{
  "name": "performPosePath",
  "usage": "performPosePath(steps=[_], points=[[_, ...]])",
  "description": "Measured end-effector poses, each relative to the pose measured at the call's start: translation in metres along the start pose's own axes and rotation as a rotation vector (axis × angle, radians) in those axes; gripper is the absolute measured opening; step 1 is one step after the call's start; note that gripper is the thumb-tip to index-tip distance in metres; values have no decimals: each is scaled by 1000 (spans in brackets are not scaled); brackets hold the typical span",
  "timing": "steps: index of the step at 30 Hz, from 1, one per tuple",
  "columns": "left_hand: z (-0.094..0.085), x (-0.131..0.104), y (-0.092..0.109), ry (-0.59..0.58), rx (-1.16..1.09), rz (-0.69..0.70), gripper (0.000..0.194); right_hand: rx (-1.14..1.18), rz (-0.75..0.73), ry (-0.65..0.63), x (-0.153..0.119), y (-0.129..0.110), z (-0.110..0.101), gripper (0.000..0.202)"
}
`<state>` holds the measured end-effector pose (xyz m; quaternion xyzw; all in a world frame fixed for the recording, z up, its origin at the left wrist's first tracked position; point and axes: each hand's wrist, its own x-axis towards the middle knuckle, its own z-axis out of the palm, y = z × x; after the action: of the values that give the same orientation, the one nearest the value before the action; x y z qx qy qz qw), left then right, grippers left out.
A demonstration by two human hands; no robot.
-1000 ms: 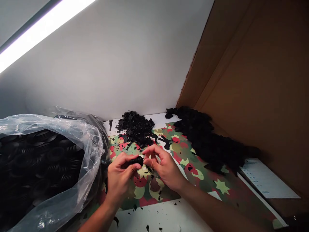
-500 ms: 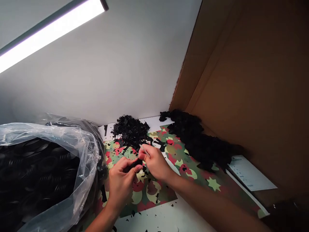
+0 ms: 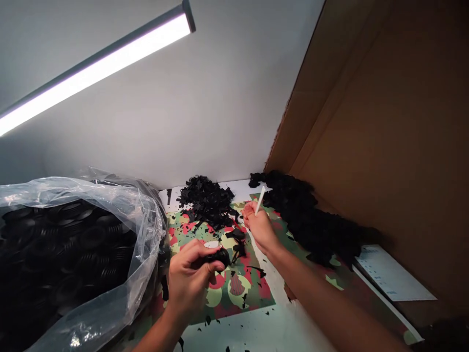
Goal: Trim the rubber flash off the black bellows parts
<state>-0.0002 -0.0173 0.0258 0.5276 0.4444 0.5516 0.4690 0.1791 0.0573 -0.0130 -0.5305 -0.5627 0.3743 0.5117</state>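
My left hand [image 3: 194, 271] grips a round black piece [image 3: 222, 256] between thumb and fingers, above the patterned sheet. It looks like the black ribbed round pieces [image 3: 88, 244] heaped in the clear plastic bag [image 3: 146, 234] at left. Higher and to the right, my right hand [image 3: 258, 226] is closed around a thin white-handled tool [image 3: 260, 199], whose handle sticks up out of the fist. Its working tip is not clear to me. The two hands are apart. Black shavings [image 3: 239, 239] lie between and below them.
A heap of black scraps [image 3: 205, 200] stands against the white wall [image 3: 176, 112]. Another dark heap [image 3: 304, 215] runs along the cardboard panel [image 3: 395, 146]. Red, green and cream patterned paper [image 3: 249, 293] covers the surface. A white printed card [image 3: 397, 274] lies at right; a light bar [image 3: 110, 63] hangs above.
My right hand has moved away from the round black piece, up and to the right, with the white-handled tool. My left hand still holds the piece, and the view has shifted slightly.
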Motion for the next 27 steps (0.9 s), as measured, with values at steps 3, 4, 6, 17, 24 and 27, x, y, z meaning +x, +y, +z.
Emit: performPosePath(steps=[3, 4, 6, 17, 24, 27], points=[[-2, 5, -4, -15, -62, -161, 19, -13, 8, -14, -3, 4, -14, 32], [-2, 7, -7, -15, -73, -207, 20, -25, -4, -36, -7, 3, -15, 31], [-2, 10, -13, -17, -81, -255, 21, -47, -63, -78, -17, -3, -14, 28], [2, 11, -11, -130, 119, -226, 27, -26, -232, -236, -57, -37, 10, 14], [3, 4, -12, -154, 157, -172, 18, -127, -54, -57, -34, -21, 5, 18], [3, 0, -9, -169, 63, -205, 19, -135, -8, 23, -18, -11, -7, 19]])
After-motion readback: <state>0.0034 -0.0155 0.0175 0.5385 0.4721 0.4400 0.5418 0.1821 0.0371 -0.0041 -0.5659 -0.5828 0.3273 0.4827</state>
